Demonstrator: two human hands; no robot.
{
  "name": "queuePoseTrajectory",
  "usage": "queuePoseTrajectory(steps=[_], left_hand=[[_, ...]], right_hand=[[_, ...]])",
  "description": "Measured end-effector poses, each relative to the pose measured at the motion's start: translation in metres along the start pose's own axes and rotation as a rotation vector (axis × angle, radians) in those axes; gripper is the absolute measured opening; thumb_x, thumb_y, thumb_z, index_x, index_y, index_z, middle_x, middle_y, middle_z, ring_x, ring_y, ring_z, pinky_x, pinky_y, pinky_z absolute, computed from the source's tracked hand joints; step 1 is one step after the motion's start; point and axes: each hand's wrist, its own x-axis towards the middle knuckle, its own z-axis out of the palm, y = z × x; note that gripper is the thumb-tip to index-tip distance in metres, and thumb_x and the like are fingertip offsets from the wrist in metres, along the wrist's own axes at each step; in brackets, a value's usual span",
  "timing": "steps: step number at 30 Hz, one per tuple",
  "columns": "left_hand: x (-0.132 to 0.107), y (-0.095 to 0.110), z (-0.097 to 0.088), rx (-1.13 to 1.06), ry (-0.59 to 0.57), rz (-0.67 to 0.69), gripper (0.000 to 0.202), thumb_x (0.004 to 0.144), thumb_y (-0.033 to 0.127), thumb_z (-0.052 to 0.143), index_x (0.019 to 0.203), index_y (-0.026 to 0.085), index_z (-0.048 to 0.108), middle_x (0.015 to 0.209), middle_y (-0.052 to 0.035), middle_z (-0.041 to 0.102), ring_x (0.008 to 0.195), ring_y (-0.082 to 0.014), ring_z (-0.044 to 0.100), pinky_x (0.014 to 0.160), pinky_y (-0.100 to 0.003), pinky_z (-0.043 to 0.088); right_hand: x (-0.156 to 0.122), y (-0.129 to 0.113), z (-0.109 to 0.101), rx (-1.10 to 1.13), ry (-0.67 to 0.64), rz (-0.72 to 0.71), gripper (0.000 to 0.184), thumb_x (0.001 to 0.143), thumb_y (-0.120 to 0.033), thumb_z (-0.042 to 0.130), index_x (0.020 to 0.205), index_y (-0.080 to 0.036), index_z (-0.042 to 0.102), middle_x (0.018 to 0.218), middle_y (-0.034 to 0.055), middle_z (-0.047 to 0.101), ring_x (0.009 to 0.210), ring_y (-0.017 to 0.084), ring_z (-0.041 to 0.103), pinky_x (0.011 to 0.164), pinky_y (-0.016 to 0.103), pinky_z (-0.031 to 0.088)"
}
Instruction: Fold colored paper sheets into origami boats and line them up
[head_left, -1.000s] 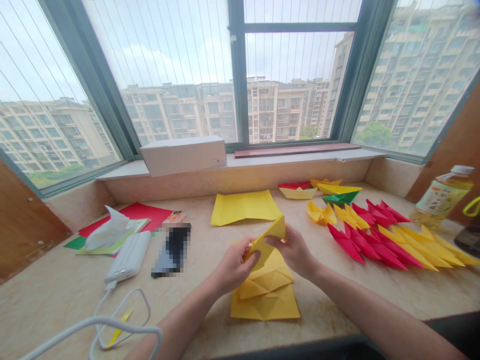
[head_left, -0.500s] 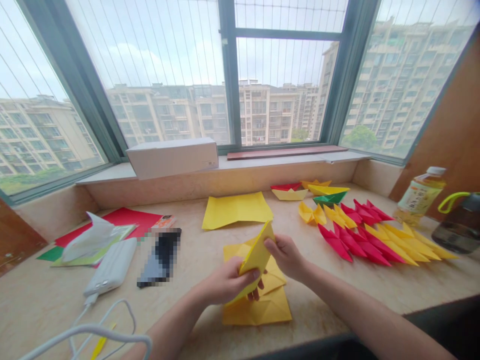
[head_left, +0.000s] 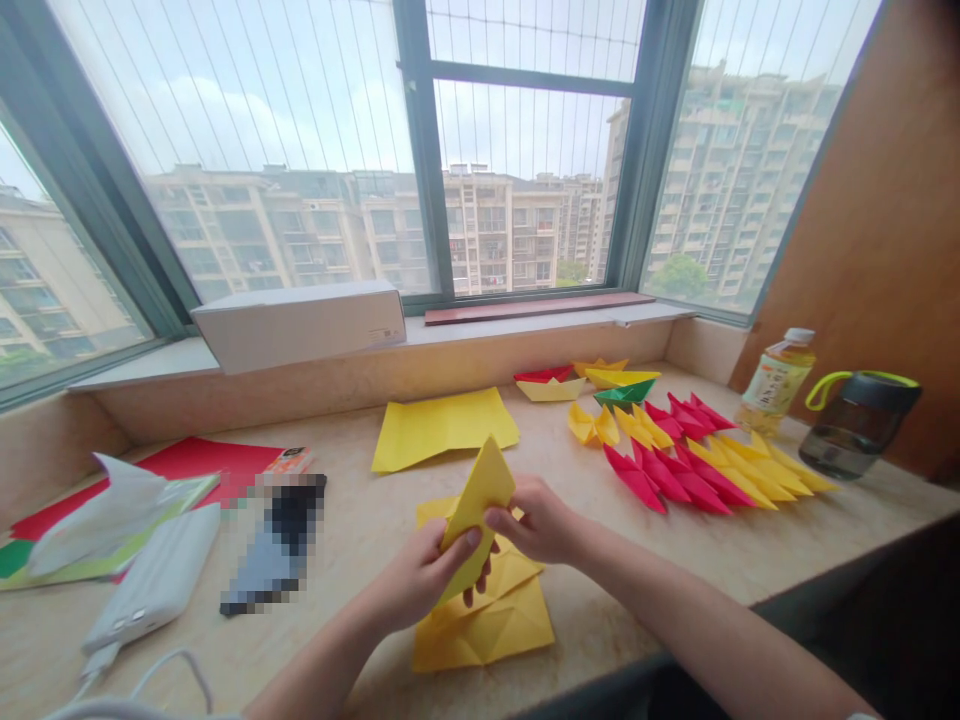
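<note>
Between my two hands a folded piece of yellow paper [head_left: 484, 492] is held up, its pointed corner at the top. My left hand [head_left: 427, 570] wraps round its lower left part, thumb across the front. On its right edge my right hand [head_left: 536, 520] pinches it between thumb and fingers. Just below lie folded yellow papers [head_left: 495, 632], creased and partly covered by my hands. Behind them rests an unfolded sheet of yellow paper [head_left: 446, 428] with crease lines.
Pink folded paper pieces [head_left: 679, 478], yellow ones [head_left: 761, 470] and a green paper boat [head_left: 624, 393] are at right, beside a drink bottle [head_left: 776, 385] and dark water jug [head_left: 859, 425]. At left lie a white power bank [head_left: 154, 575], a blurred dark object [head_left: 277, 545] and red paper [head_left: 217, 468].
The folded yellow paper has turned so that its flat face shows more toward me. My right hand sits lower on its edge. The whole view has swung to the right.
</note>
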Motion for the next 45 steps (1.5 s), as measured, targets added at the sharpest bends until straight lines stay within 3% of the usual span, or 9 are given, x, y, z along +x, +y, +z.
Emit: queuePoseTrajectory(steps=[3,8,14,17,23,30,34,39,45], left_hand=[[0.003,0.000,-0.001,0.035,0.013,0.010,0.053,0.086,0.064,0.058,0.084,0.011,0.062,0.066,-0.0052,0.062,0.058,-0.0148,0.060,0.052,-0.024,0.049],[0.002,0.000,0.000,-0.021,-0.021,-0.026,0.051,0.085,0.064,0.059,0.086,0.013,0.061,0.076,-0.0069,0.067,0.055,-0.0143,0.064,0.049,-0.022,0.048],[0.002,-0.004,0.002,0.083,0.021,-0.093,0.061,0.080,0.074,0.054,0.073,0.014,0.059,0.048,0.0034,0.050,0.031,-0.0045,0.038,0.031,-0.016,0.022],[0.005,-0.010,-0.001,0.096,0.052,-0.117,0.063,0.076,0.078,0.055,0.072,0.015,0.058,0.049,0.0025,0.053,0.031,-0.0057,0.041,0.030,-0.017,0.023],[0.009,-0.017,-0.009,0.100,0.116,-0.101,0.068,0.074,0.081,0.054,0.071,0.013,0.057,0.051,-0.0003,0.055,0.029,-0.0058,0.042,0.029,-0.017,0.022],[0.003,-0.010,-0.012,-0.019,-0.004,-0.144,0.068,0.078,0.083,0.045,0.088,0.016,0.054,0.055,-0.0036,0.066,0.031,-0.0100,0.050,0.030,-0.017,0.025],[0.003,-0.016,-0.012,0.041,-0.003,-0.167,0.069,0.078,0.083,0.043,0.086,0.016,0.055,0.045,-0.0015,0.061,0.027,-0.0078,0.041,0.030,-0.017,0.020],[0.005,-0.018,-0.012,0.028,0.030,-0.156,0.070,0.078,0.082,0.044,0.092,0.015,0.057,0.048,-0.0015,0.062,0.029,-0.0092,0.044,0.031,-0.018,0.022],[0.004,-0.014,-0.013,-0.207,-0.020,-0.048,0.075,0.085,0.080,0.030,0.107,0.015,0.062,0.068,-0.0062,0.066,0.051,-0.0183,0.063,0.048,-0.026,0.046]], right_hand=[[-0.001,0.000,0.004,0.027,-0.105,0.023,0.050,0.099,-0.053,0.043,0.071,-0.017,0.063,0.065,0.0032,0.067,0.060,0.013,0.061,0.060,0.022,0.046],[0.000,0.005,0.006,0.175,-0.030,0.005,0.055,0.103,-0.050,0.033,0.069,-0.016,0.059,0.064,0.0023,0.063,0.058,0.011,0.057,0.057,0.020,0.044],[0.000,0.012,0.008,0.259,-0.095,0.093,0.058,0.101,-0.057,0.033,0.072,-0.015,0.060,0.063,0.0009,0.057,0.054,0.009,0.050,0.052,0.020,0.041],[0.000,0.013,0.012,0.239,-0.024,0.140,0.055,0.100,-0.057,0.035,0.075,-0.015,0.059,0.064,0.0007,0.056,0.055,0.009,0.049,0.053,0.020,0.041],[0.000,0.009,0.013,0.234,-0.119,0.101,0.063,0.098,-0.066,0.026,0.068,-0.017,0.051,0.060,-0.0019,0.049,0.052,0.008,0.043,0.050,0.020,0.036],[0.000,0.009,0.012,0.197,-0.001,0.156,0.067,0.099,-0.067,0.022,0.064,-0.017,0.049,0.052,-0.0029,0.044,0.046,0.007,0.040,0.045,0.020,0.032],[0.000,0.005,0.011,0.296,-0.130,0.174,0.066,0.096,-0.070,0.026,0.070,-0.017,0.053,0.057,-0.0033,0.043,0.047,0.007,0.037,0.044,0.020,0.029],[0.001,0.006,0.016,0.326,-0.096,0.305,0.065,0.094,-0.073,0.029,0.069,-0.017,0.050,0.055,-0.0036,0.043,0.045,0.006,0.035,0.042,0.020,0.027],[0.004,0.022,0.014,0.402,-0.097,0.350,0.076,0.085,-0.085,0.023,0.068,-0.016,0.051,0.055,-0.0028,0.044,0.048,0.008,0.038,0.044,0.021,0.028]])
